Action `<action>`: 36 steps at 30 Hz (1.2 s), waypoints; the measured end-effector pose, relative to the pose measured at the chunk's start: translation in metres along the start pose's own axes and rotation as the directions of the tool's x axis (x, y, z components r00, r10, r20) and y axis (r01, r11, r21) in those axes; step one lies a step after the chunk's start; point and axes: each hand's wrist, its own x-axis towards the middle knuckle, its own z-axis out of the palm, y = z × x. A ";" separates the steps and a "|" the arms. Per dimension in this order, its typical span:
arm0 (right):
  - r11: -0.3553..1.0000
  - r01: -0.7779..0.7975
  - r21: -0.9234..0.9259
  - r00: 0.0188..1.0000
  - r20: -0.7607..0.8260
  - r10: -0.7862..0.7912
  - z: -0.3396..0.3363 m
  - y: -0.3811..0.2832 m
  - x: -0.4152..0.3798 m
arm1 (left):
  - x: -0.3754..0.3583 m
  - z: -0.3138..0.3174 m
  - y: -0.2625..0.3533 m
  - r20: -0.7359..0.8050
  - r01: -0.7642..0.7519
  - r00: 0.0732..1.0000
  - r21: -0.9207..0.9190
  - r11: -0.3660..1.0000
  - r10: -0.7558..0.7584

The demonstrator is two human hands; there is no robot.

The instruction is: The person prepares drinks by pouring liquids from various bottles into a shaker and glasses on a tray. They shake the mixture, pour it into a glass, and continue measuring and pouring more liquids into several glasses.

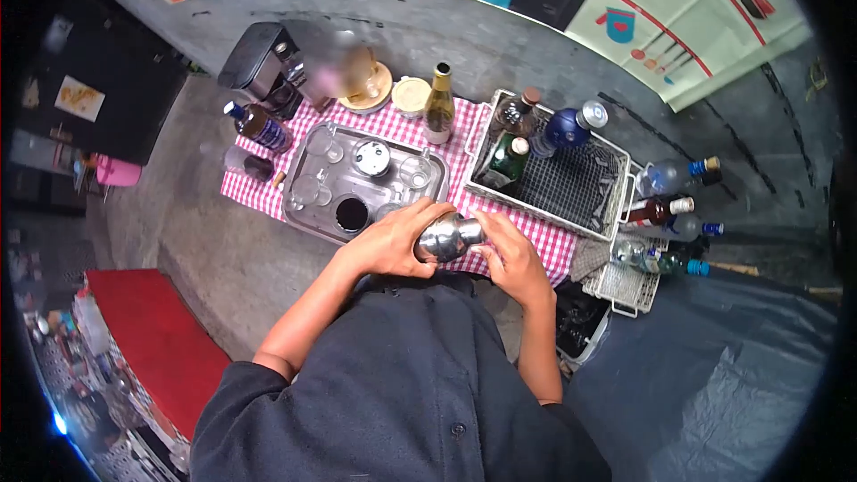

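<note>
A shiny metal cocktail shaker [441, 241] lies tilted sideways between my hands, close to my body at the table's near edge. My left hand [402, 236] is wrapped around its wide body. At the narrow top end, the fingers of my right hand [511, 254] close around the cap. Just beyond my left hand is a metal tray [361, 201] bearing several clear glass cups, a cup of dark liquid [352, 213] and a round container with a white, dark-spotted top [371, 158]. Whether the shaker's cap is loose cannot be seen.
A white wire basket [553, 214] with several bottles stands to the right, more bottles beside it. Behind the tray are a green-gold bottle [439, 105], a lidded jar [411, 95] and a black coffee machine [262, 62]. A blue-capped bottle [259, 128] stands at left on the checkered cloth [241, 198].
</note>
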 end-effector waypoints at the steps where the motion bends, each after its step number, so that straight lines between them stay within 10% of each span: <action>1: 0.998 0.046 -0.050 0.999 0.026 -0.045 0.002 0.003 0.002 | -0.002 -0.004 -0.002 0.012 0.001 1.000 -0.007 1.000 -0.001; 8: 0.982 0.121 0.145 0.978 0.149 -0.143 0.003 -0.009 0.032 | -0.020 -0.028 -0.012 0.079 -0.025 0.996 -0.212 0.977 0.043; 14: 0.983 0.178 0.034 0.959 0.219 -0.181 0.004 -0.019 0.050 | -0.027 -0.048 0.004 0.021 -0.032 0.999 0.020 0.999 0.032; 19: 0.882 0.471 0.002 0.881 0.050 -0.470 0.016 -0.030 0.078 | -0.031 -0.046 -0.012 0.123 -0.078 0.982 -0.425 0.902 0.143; 21: 0.899 0.431 -0.084 0.903 0.036 -0.429 0.022 -0.038 0.092 | -0.033 -0.046 -0.021 0.090 -0.052 0.987 -0.596 0.802 0.131; 30: 0.993 -0.012 -0.117 0.999 -0.032 0.009 0.092 -0.033 0.118 | -0.044 -0.062 -0.060 -0.249 0.030 0.966 -0.148 0.988 -0.066; 36: 0.918 -0.155 0.364 0.963 -0.154 0.223 0.120 -0.033 0.130 | -0.054 -0.090 -0.077 -0.322 -0.017 0.946 -0.141 0.990 -0.029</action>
